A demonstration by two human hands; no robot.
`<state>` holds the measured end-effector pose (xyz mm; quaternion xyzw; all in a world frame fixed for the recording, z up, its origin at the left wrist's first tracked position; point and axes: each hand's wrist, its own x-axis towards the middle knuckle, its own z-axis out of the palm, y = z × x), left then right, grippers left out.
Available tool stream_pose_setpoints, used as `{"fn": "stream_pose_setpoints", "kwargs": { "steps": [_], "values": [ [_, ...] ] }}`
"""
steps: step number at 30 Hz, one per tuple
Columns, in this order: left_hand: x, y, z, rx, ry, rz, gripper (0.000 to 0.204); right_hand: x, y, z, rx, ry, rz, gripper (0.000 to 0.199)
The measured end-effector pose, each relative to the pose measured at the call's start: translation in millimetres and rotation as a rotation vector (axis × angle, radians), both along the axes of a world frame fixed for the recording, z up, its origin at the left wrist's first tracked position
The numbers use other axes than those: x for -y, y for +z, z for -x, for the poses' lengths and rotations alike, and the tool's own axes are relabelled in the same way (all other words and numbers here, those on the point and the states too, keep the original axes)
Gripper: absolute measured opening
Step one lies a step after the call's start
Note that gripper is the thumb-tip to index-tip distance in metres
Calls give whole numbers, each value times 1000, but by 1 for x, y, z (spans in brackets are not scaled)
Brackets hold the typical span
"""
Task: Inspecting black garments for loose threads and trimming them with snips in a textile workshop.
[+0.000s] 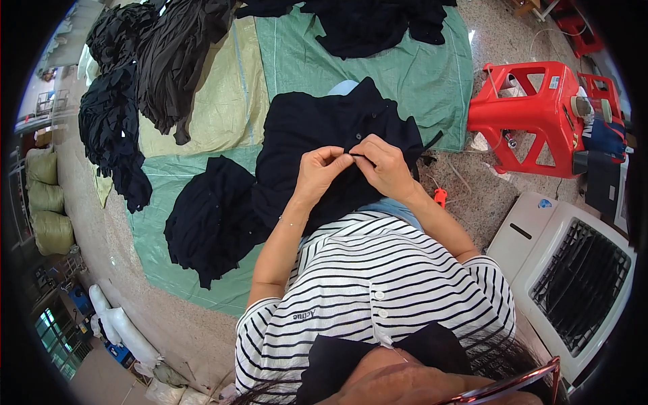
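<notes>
A dark navy garment (293, 128) with small round buttons is spread across my lap. Over its middle, my left hand (318, 174) is closed, thumb and forefinger pinching a narrow dark edge of the cloth. My right hand (386, 169) pinches that same edge from the other side, and the fingertips of both hands nearly meet. A dark button (358, 136) shows just beyond them. Whether a small item is also between the fingertips cannot be made out. Beside my lap on the left lies another crumpled dark garment (212, 219).
Green sheeting (189, 179) and yellow sheeting (236, 88) cover the floor. Heaps of dark clothes (179, 64) lie at the far left, more dark garments (368, 23) straight ahead. On the right are a red plastic stool (530, 125), a small red-handled tool (441, 196) and a white air cooler (513, 260).
</notes>
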<state>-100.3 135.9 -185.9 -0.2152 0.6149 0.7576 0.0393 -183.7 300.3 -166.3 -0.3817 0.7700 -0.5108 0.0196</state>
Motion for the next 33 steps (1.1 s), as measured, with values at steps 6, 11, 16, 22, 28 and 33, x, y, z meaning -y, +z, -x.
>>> {"fn": "stream_pose_setpoints", "kwargs": {
  "steps": [6,11,16,22,28,33],
  "values": [
    [5,3,-5,104,-13,-209,23,-4,6,-4,59,16,-17,15],
    [0,13,-1,116,109,-307,21,-3,1,-5,13,-1,5,17],
    [-12,1,-4,81,154,-161,19,0,-6,-14,77,-81,22,17],
    [-22,-3,-4,71,202,-21,18,5,-20,-17,9,-132,32,18],
    [9,-3,-7,247,25,-360,10,5,-15,-17,-41,-87,12,17],
    [11,1,-10,236,-80,-265,9,3,-15,-19,-54,-48,7,18]
  ]
}}
